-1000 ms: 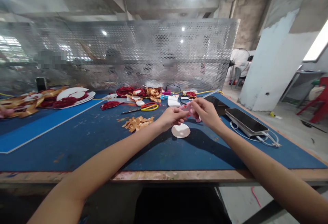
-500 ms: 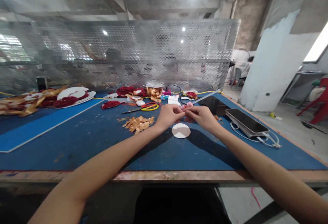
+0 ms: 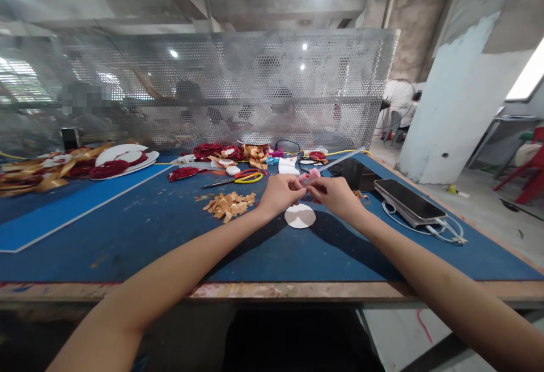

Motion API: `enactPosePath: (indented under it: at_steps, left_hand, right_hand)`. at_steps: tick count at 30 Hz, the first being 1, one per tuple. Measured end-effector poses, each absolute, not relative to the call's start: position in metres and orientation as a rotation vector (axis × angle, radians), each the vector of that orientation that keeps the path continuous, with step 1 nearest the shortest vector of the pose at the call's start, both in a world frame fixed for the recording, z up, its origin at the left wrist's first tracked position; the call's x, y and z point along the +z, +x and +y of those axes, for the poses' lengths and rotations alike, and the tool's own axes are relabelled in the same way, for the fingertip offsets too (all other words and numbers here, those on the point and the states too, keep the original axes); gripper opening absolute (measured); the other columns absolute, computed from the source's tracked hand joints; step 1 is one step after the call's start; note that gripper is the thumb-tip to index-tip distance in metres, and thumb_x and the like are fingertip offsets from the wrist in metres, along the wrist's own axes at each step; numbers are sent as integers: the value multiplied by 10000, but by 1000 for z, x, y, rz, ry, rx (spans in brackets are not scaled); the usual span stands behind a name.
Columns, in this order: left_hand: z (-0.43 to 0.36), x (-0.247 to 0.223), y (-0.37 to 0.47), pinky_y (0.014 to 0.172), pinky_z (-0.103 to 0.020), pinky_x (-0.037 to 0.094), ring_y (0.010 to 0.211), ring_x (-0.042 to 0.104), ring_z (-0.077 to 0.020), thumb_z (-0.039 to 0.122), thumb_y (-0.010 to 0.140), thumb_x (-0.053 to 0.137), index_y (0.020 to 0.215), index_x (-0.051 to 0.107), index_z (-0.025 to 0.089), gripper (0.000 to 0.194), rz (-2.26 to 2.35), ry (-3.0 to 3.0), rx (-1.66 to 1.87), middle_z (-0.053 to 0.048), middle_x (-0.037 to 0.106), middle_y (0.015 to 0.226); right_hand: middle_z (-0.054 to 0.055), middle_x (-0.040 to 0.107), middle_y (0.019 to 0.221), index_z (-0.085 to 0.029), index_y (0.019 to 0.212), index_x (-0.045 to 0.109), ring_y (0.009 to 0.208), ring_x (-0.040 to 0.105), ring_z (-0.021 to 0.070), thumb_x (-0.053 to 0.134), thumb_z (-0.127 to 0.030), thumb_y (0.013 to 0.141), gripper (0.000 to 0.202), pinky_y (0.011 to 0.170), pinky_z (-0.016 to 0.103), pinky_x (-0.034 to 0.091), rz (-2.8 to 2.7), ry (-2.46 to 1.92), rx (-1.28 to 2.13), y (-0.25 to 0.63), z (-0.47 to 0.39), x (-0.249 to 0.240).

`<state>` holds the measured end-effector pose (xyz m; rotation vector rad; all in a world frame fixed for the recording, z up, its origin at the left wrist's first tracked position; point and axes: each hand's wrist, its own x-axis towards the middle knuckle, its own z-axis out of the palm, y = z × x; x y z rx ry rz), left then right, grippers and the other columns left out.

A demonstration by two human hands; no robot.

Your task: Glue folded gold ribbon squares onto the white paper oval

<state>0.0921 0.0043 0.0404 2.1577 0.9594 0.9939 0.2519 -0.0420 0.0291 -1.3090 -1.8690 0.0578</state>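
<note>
My left hand [image 3: 280, 193] and my right hand [image 3: 334, 193] meet above the blue table, fingers pinched close together. What they pinch is too small to make out. A pink object [image 3: 313, 174] shows just beyond the fingertips; whether it is held I cannot tell. Just below the hands lies a white oval disc [image 3: 300, 216]. To the left of my left hand is a pile of gold scraps [image 3: 229, 206], with yellow-handled scissors [image 3: 249, 177] behind it.
A phone [image 3: 410, 202] with a white cable lies at the right. White discs [image 3: 144, 163] with dark red material and gold ribbon [image 3: 55, 176] are at the left. A perforated metal screen [image 3: 238, 88] stands behind the table, with people beyond it.
Both hands have shifted very slightly, and the pink object shows a little more above the fingertips. The white disc and scraps lie as before.
</note>
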Motion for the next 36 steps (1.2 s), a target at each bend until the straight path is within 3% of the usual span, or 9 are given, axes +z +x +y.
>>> enactPosePath:
  at_steps: [18, 27, 36]
  left_hand:
    - [5, 39, 94, 409, -178, 432, 405, 562, -98, 264, 698, 638, 585, 600, 145, 168, 938, 2119, 967, 7, 592, 461]
    - [12, 39, 93, 402, -187, 443, 387, 543, -93, 268, 684, 672, 585, 611, 133, 178, 924, 2031, 971, 3, 586, 457]
    - [10, 37, 93, 418, -188, 440, 403, 556, -99, 240, 675, 663, 574, 611, 143, 150, 922, 2086, 972, 6, 592, 459]
  right_hand:
    - [17, 590, 584, -165, 692, 622, 512, 482, 111, 518, -183, 783, 140, 530, 217, 330, -1893, -1352, -121, 252, -38, 25]
    - [-6, 576, 565, -159, 820, 640, 517, 521, 109, 496, -181, 826, 146, 554, 212, 382, -1881, -1263, 109, 254, -39, 25]
    - [23, 585, 651, -171, 716, 569, 564, 493, 119, 448, -237, 834, 182, 584, 229, 363, -1956, -1292, -61, 254, -37, 24]
